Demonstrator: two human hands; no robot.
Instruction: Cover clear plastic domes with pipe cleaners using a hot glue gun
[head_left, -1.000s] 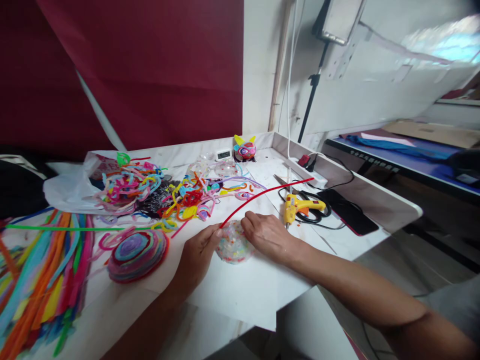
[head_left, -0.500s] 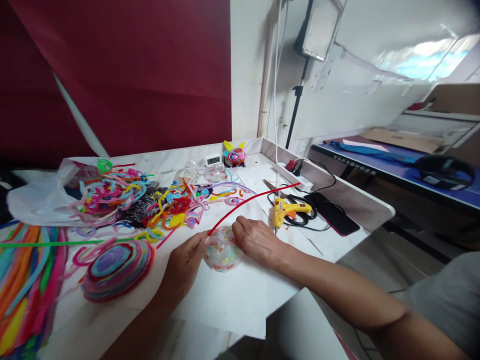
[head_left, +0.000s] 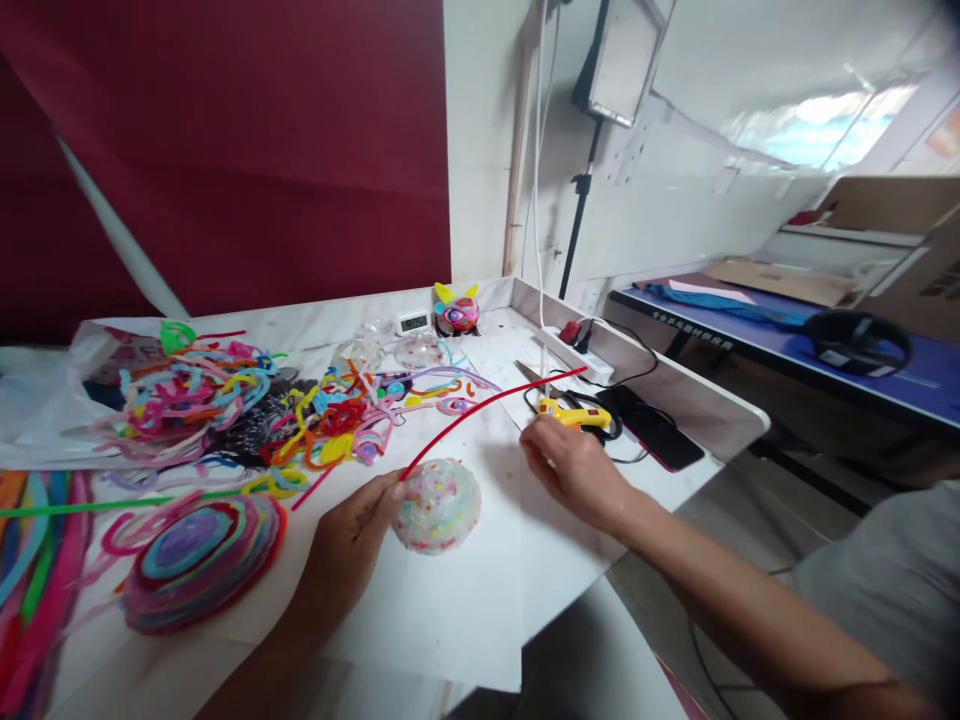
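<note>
My left hand (head_left: 352,545) pinches the near end of a long red pipe cleaner (head_left: 491,405) against a clear dome speckled with coloured bits (head_left: 439,505) on the white table (head_left: 465,610). The pipe cleaner arcs up and away to the right. My right hand (head_left: 570,465) has left the dome and hovers just in front of the yellow glue gun (head_left: 574,412), fingers loosely curled, nothing visibly in them.
A tangle of bent pipe cleaners (head_left: 247,400) covers the middle left, a coiled multicoloured disc (head_left: 199,560) lies near left, straight pipe cleaners (head_left: 30,560) at far left. A small clock (head_left: 413,322), decorated ball (head_left: 456,312), scissors (head_left: 534,374), black phone (head_left: 654,432) and power strip (head_left: 581,345) sit behind.
My right hand came off the speckled dome and moved right toward the glue gun. The left hand kept its pinch on the red pipe cleaner. The camera turned slightly right.
</note>
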